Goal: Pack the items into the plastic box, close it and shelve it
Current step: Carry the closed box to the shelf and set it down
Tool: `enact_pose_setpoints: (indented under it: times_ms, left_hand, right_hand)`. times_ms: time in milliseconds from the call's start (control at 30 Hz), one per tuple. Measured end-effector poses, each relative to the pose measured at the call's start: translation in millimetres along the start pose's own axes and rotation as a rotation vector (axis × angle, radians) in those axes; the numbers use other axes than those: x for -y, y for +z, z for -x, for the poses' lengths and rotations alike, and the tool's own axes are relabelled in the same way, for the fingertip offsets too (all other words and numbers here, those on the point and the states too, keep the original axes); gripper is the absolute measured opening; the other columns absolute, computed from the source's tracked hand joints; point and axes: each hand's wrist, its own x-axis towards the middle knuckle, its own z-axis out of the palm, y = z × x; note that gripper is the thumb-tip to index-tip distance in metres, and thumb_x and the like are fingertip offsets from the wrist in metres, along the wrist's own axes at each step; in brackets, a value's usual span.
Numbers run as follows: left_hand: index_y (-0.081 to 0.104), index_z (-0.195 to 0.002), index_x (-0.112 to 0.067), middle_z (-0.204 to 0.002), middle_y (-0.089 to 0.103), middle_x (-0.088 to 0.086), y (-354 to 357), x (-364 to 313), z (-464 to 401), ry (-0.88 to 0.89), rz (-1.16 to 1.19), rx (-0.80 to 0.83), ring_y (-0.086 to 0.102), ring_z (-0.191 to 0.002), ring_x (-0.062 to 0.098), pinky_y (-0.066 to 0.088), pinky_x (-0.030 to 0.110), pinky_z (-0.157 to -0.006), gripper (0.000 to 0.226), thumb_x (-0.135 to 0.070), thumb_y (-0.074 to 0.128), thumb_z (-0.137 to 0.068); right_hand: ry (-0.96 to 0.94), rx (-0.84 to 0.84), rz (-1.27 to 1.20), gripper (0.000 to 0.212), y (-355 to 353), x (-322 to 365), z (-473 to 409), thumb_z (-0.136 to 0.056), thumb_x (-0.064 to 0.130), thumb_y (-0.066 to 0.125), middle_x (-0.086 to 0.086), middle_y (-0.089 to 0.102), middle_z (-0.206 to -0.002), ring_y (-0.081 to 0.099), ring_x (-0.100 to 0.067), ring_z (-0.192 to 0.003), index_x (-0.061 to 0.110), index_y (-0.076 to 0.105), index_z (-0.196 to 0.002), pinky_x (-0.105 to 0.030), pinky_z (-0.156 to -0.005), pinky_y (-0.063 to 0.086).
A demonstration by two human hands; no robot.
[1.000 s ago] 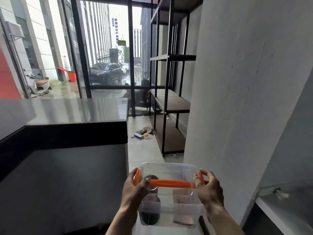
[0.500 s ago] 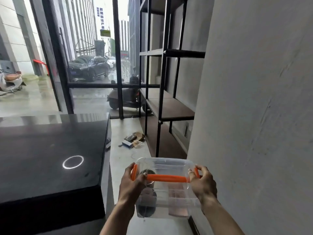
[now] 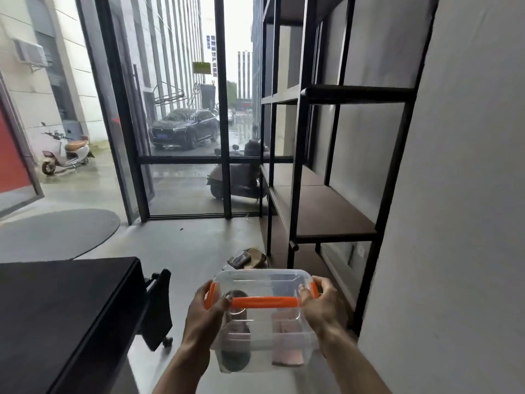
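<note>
I carry a clear plastic box (image 3: 264, 282) with its lid on and an orange handle (image 3: 265, 302) across the top, held low in front of me. My left hand (image 3: 206, 315) grips its left side at the orange clip, and my right hand (image 3: 322, 307) grips its right side. Inside the box I see a dark round item (image 3: 235, 359) on the left and a pinkish flat item (image 3: 287, 356) on the right. A black metal shelf unit (image 3: 335, 211) with brown boards stands ahead on the right, beyond the box.
A black counter (image 3: 65, 314) fills the lower left, with a small black wheeled stand (image 3: 157, 308) at its corner. A grey wall (image 3: 454, 223) runs close on my right. Some clutter (image 3: 247, 258) lies on the floor by the shelf foot. Glass panels (image 3: 184, 123) close the far end.
The view has advanced along the aisle past the counter's end, so the shelf unit is nearer. Both hands keep the same hold on the box.
</note>
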Motion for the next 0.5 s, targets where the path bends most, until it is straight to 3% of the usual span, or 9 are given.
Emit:
enact_pose_setpoints:
  times_ms: [133, 300, 400, 500]
  left_hand:
    - [0.040, -0.147, -0.023, -0.142, 0.050, 0.006, 21, -20, -92, -0.015, -0.003, -0.050, 0.053, -0.122, 0.030, 0.045, 0.055, -0.103, 0.071, -0.027, 0.074, -0.085]
    - [0.040, -0.148, -0.022, -0.135, 0.051, 0.004, 38, -19, -224, -0.018, 0.022, -0.095, 0.053, -0.116, 0.028, 0.046, 0.051, -0.100, 0.073, -0.027, 0.075, -0.084]
    - [0.041, -0.147, -0.021, -0.126, 0.051, 0.001, 41, -10, -315, -0.014, 0.051, -0.114, 0.053, -0.111, 0.026, 0.047, 0.046, -0.093, 0.070, -0.025, 0.073, -0.086]
    - [0.042, -0.145, -0.022, -0.133, 0.052, 0.004, 42, -4, -415, -0.019, 0.075, -0.135, 0.053, -0.115, 0.029, 0.046, 0.050, -0.098, 0.066, -0.024, 0.072, -0.087]
  right_hand:
    - [-0.029, 0.082, 0.021, 0.034, 44, 33, -99, -0.093, 0.044, 0.060, 0.002, 0.070, -0.098, 0.066, -0.018, -0.082, 0.027, 0.060, -0.123, -0.031, -0.068, 0.052]
    - [-0.077, 0.133, 0.063, 0.038, 121, 58, -211, -0.093, 0.041, 0.060, -0.004, 0.073, -0.106, 0.067, -0.022, -0.086, 0.024, 0.059, -0.127, -0.034, -0.076, 0.055]
    - [-0.105, 0.141, 0.091, 0.038, 180, 71, -280, -0.094, 0.037, 0.060, -0.005, 0.073, -0.110, 0.061, -0.020, -0.085, 0.021, 0.059, -0.128, -0.031, -0.074, 0.049]
    - [-0.127, 0.166, 0.106, 0.040, 243, 95, -354, -0.097, 0.036, 0.059, -0.003, 0.070, -0.106, 0.060, -0.016, -0.080, 0.019, 0.056, -0.133, -0.025, -0.067, 0.046]
